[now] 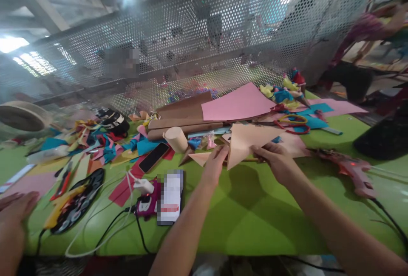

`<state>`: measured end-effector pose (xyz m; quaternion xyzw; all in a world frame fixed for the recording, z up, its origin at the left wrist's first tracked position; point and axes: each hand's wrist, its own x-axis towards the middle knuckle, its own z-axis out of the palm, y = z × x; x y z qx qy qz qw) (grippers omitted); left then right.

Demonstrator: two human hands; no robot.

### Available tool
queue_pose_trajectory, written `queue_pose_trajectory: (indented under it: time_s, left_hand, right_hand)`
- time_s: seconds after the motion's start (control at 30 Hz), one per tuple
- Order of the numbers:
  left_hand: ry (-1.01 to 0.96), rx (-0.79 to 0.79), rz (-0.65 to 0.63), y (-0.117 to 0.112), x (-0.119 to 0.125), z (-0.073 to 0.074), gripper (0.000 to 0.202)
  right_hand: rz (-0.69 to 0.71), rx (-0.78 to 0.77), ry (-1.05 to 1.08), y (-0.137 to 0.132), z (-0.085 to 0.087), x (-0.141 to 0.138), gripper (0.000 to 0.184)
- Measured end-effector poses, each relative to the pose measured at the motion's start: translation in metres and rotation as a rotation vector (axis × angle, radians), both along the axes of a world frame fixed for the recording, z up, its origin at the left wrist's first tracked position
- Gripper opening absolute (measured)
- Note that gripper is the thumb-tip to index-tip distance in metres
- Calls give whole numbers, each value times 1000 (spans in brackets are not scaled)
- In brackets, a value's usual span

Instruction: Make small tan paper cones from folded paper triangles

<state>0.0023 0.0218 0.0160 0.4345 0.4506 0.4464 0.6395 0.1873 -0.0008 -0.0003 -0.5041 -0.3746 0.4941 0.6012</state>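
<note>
Above the table, a sheet of tan paper (247, 140) with pointed corners is held up between my two hands. My left hand (217, 162) grips its left side near the lower corner. On the other side, my right hand (274, 159) pinches the lower right edge between thumb and fingers. Just left of my left hand, a small pale paper triangle (198, 159) shows; whether I touch it I cannot tell. A roll of cream tape or paper (176, 139) and small blue and pink folded pieces lie behind.
On the green table (255, 229) lie a pink glue gun (349, 167), scissors (293, 124), a large pink sheet (237, 104), a power adapter (148, 201), a lit phone (172, 197), a dark phone (154, 157) and a yellow glue gun (65, 204). Another person's hand (19, 210) rests at left.
</note>
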Motion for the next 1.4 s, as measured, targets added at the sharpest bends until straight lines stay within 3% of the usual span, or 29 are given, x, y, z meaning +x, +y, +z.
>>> queue_pose_trajectory:
  time_s: [0.27, 0.43, 0.6, 0.7, 0.97, 1.23, 1.4]
  left_hand:
    - [7, 30, -186, -16, -2, -2, 69]
    - [43, 74, -149, -16, -1, 0, 63]
    - [10, 16, -100, -16, 0, -4, 69]
    - [17, 10, -82, -15, 1, -5, 63]
    - [34, 17, -129, -11, 1, -5, 37]
    - [36, 43, -161, -10, 2, -6, 29]
    - [52, 54, -173, -10, 0, -7, 38]
  right_hand:
    - [7, -4, -39, -1, 1, -7, 49]
    - [-9, -4, -57, -2, 3, -6, 49]
    - [-14, -7, -42, -2, 2, -3, 49]
    - [-11, -11, -18, -2, 2, -2, 49]
    - [71, -1, -3, -3, -1, -9, 43]
    - [79, -25, 6, -4, 2, -11, 42]
    - [63, -3, -4, -4, 1, -8, 41]
